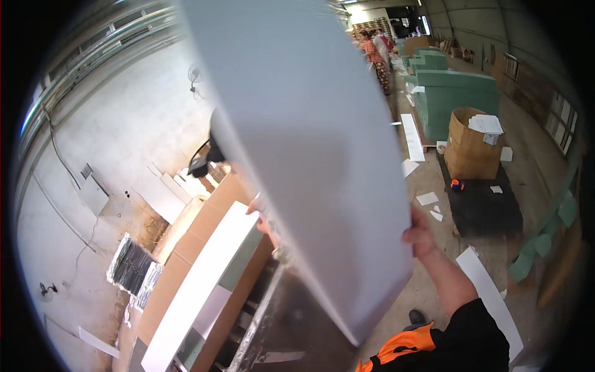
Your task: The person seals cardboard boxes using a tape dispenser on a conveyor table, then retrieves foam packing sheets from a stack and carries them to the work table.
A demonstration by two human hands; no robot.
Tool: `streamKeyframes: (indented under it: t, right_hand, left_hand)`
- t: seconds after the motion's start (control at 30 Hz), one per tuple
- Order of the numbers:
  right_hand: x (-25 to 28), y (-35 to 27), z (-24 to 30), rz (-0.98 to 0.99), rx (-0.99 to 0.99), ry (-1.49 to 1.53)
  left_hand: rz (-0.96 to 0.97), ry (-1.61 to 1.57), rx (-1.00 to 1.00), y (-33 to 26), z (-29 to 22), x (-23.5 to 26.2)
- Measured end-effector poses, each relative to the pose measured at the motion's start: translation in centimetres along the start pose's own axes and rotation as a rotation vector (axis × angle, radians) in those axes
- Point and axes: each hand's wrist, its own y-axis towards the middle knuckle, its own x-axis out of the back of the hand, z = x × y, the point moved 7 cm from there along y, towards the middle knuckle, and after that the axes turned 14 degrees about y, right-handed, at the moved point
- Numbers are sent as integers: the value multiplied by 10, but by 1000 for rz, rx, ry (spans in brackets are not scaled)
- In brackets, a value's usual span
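A large white sheet [304, 142] stands tilted in front of me and fills the middle of the view. My right hand [419, 232] grips its right edge, thumb on the near face. My left hand [260, 211] holds the left edge; only some fingers show past the sheet. Below the sheet lies a metal work surface [291, 322]. Left of it, long white strips [198, 285] rest on brown cardboard [180, 273].
A white wall [124, 124] runs along the left. To the right stand a brown cardboard box [471, 149] on a black platform [483, 204], stacks of green boards [455, 93], and white offcuts [489, 297] on the concrete floor. Other people [375, 59] stand far back.
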Motion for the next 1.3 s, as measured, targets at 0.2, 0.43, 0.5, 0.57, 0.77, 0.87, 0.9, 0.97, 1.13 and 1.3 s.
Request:
streamKeyframes:
  t: [0.2, 0.43, 0.5, 0.57, 0.77, 0.87, 0.9, 0.97, 1.13, 1.3]
  right_hand:
    - [188, 61, 95, -164, 77, -70]
    - [373, 29, 145, -514, -50, 74]
    - [384, 19, 147, -493, -46, 17]
    - [402, 11, 160, -439, -47, -62]
    - [451, 44, 169, -399, -121, -344]
    - [480, 103, 173, -438, -120, -403]
    - [503, 125, 182, -459, -29, -282]
    - [530, 185, 208, -495, 139, -160]
    - [584, 390, 242, -513, 407, -523]
    - [688, 627, 203, -510, 276, -690]
  left_hand:
    - [-217, 69, -225, 81, -196, -148]
    - [459, -1506, -32, 109, -346, -430]
    - [506, -1325, 283, 132, -409, -523]
    - [780, -1237, 412, 126, -464, -616]
    - [1194, -1709, 998, 117, -551, -752]
    - [1377, -1446, 914, 120, -549, -826]
    - [1288, -1477, 932, 128, -555, -852]
    - [1219, -1448, 918, 161, -550, -898]
    - [874, -1131, 784, 230, -471, -990]
    - [601, -926, 995, 299, -428, -996]
